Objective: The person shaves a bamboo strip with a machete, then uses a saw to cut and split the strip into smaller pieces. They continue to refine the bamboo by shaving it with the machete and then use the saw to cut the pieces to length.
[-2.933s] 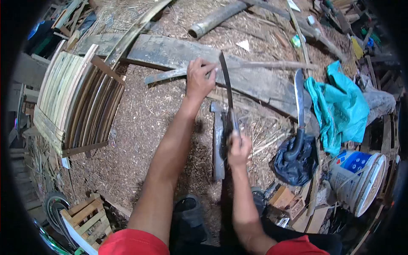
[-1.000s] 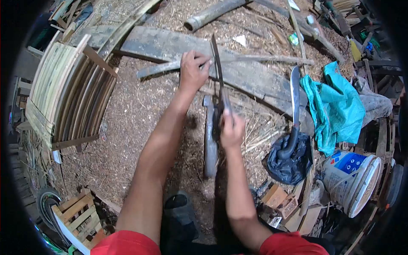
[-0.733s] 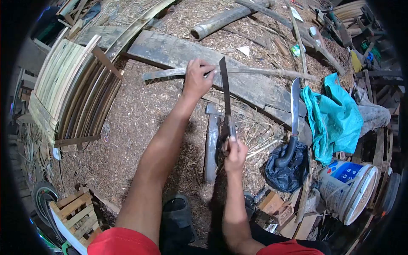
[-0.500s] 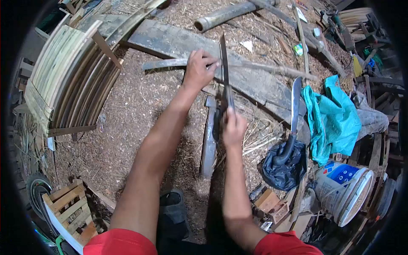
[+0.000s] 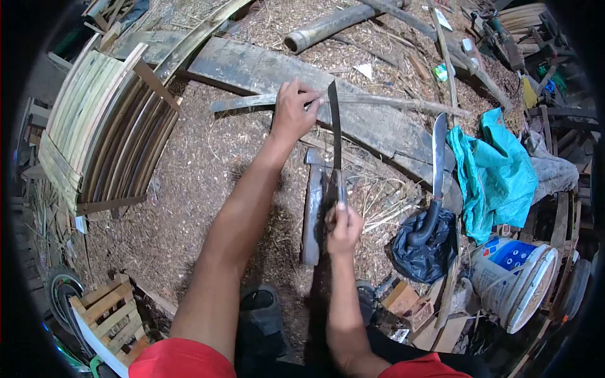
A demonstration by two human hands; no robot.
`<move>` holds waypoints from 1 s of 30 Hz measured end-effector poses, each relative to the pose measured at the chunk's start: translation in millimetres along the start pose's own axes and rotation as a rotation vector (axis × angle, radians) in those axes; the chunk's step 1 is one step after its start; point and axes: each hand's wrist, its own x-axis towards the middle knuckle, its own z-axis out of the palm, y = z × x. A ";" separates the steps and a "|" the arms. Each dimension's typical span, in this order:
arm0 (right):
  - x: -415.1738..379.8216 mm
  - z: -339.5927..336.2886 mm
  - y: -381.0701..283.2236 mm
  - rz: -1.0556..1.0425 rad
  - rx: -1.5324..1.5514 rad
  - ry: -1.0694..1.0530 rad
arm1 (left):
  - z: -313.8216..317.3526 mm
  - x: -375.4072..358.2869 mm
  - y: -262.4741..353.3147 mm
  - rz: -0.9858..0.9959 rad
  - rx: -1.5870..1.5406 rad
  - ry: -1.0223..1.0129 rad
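Note:
My left hand point(image 5: 295, 108) grips a long narrow wooden strip point(image 5: 391, 102) that lies across a wide grey plank point(image 5: 258, 62). In my right hand point(image 5: 344, 228) is the handle of a saw point(image 5: 336, 129), its dark narrow blade pointing away from me. The blade's far end meets the strip just right of my left fingers. A hammer-like tool point(image 5: 312, 214) with a thick handle lies on the ground left of my right hand. To the right, a machete point(image 5: 439, 151) rests with its curved handle on a black plastic bag point(image 5: 423, 249).
Curved wooden slats point(image 5: 110, 126) stand bundled at the left. A bamboo pole point(image 5: 328, 28) lies at the top. Teal sheeting point(image 5: 495, 176) and a white bucket point(image 5: 512, 277) are at the right. A slatted wooden crate point(image 5: 113, 315) sits lower left.
My right hand has drawn the saw back toward me, so less of its blade extends past the strip. My left hand holds nearly the same place.

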 end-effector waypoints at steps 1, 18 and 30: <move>10.0 0.4 -5.5 0.017 0.004 -0.017 | -0.5 -0.1 1.4 0.017 0.020 0.011; 111.8 37.4 -34.8 0.016 -0.015 -0.076 | 35.1 63.7 -31.0 -0.043 0.317 0.037; 120.8 45.3 -25.8 0.009 0.004 -0.057 | 35.1 64.7 -6.9 -0.198 0.609 -0.173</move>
